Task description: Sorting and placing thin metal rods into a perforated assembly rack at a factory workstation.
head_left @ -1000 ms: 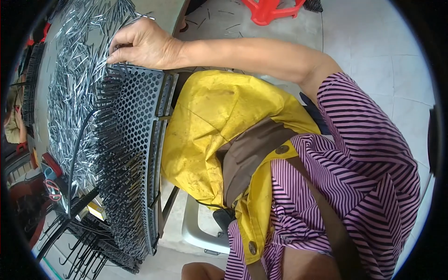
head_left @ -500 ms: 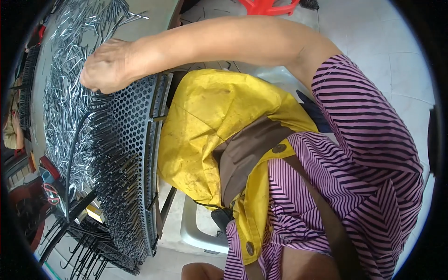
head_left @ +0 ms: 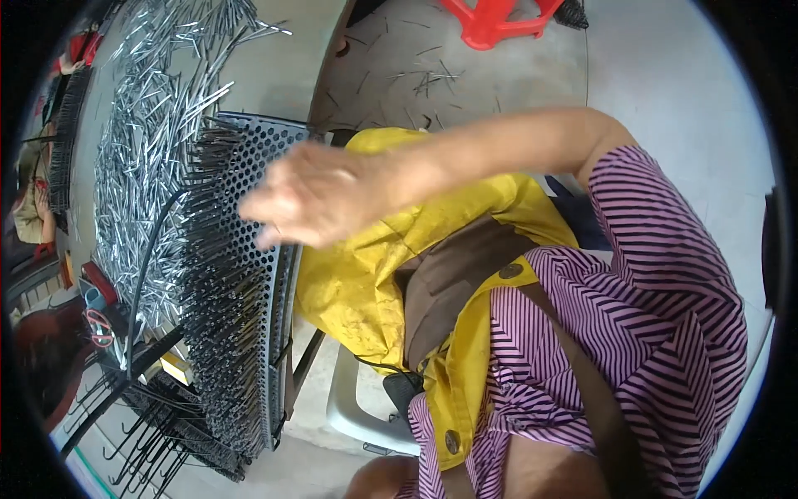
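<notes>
My right hand [head_left: 312, 195] hangs over a dark perforated metal plate [head_left: 258, 150]. Its fingers are curled together and blurred by motion. Whether a thing is between them is hidden. Many thin dark rods [head_left: 220, 333] stand packed in the plate's holes along its left and lower part, while bare holes show near the hand. Left of the plate, a long heap of shiny silver metal rods [head_left: 137, 166] lies on the table [head_left: 299, 50]. A yellow apron [head_left: 357, 291] spreads between the plate and my body. My left hand is out of view.
Black hooked wires [head_left: 145, 453] hang at the lower left, near red-handled scissors [head_left: 98, 328]. A red stool [head_left: 490, 21] stands on the floor at the top, with loose rods [head_left: 428, 79] scattered near it. A white chair [head_left: 349, 416] is beside the apron. Another person [head_left: 33, 208] shows at the far left.
My right hand has moved right and down, away from the silver heap's edge and over the plate. The plate's upper end and the rods on the floor have come into sight.
</notes>
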### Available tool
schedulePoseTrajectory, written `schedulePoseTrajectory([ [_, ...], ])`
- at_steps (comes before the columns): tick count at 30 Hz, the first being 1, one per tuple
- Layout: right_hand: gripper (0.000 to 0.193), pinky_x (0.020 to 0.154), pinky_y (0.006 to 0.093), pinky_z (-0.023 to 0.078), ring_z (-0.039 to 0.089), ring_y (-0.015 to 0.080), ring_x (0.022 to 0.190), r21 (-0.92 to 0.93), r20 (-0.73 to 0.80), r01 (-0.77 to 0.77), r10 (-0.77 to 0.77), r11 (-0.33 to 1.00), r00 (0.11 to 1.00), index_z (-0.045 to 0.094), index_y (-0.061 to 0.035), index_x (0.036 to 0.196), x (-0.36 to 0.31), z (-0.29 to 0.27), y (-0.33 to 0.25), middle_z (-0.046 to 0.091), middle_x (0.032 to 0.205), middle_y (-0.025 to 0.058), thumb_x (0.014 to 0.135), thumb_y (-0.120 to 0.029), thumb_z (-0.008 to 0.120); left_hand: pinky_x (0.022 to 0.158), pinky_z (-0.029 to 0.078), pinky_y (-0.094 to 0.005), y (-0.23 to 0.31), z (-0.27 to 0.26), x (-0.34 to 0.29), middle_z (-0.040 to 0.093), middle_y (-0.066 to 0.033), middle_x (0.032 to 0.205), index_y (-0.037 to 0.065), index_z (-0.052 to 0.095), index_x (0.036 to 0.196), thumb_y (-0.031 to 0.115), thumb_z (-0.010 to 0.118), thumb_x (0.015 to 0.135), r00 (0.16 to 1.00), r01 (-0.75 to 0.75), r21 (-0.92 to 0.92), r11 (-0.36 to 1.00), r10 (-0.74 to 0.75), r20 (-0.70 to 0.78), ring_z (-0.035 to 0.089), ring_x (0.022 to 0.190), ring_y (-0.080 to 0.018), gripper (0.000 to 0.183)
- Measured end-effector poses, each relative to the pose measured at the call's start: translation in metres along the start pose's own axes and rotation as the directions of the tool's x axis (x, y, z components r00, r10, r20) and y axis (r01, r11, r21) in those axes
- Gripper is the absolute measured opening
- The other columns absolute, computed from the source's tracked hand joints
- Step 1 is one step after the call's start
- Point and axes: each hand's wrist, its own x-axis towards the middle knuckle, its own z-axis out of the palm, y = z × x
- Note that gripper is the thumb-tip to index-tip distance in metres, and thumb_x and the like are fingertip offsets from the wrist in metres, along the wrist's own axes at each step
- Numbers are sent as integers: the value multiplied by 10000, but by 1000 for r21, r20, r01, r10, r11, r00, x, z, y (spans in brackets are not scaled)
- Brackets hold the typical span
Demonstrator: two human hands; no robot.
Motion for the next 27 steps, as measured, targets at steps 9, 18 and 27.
schedulePoseTrajectory([
  [9, 186, 435, 203, 400, 507, 58, 513, 785, 457, -545, 319, 293, 830, 577, 49, 842, -43, 3, -52, 573, 633, 37, 792, -129, 591, 359, 196, -234, -24, 65, 22, 265, 14, 458, 0, 465, 901, 191, 404, 898, 635, 740, -663, 115, -446, 631, 209, 358, -85, 200],
  [18, 104, 357, 145, 365, 477, 21, 439, 792, 428, -578, 497, 196, 755, 591, 20, 801, -46, -8, -39, 593, 650, 37, 751, -67, 617, 345, 181, -227, -35, 78, 44, 265, 14, 466, 12, 442, 918, 210, 444, 886, 512, 822, -567, -47, -376, 773, 207, 352, -82, 201],
  [27, 113, 459, 204, 467, 579, 110, 542, 748, 251, -551, 610, 371, 752, 602, 32, 804, -33, -29, -16, 617, 667, 70, 731, -48, 636, 531, 419, -264, -48, 83, 41, 537, -119, 840, -19, 381, 1195, 276, 555, 826, 684, 719, -689, 85, -263, 681, 530, 674, -201, 503],
])
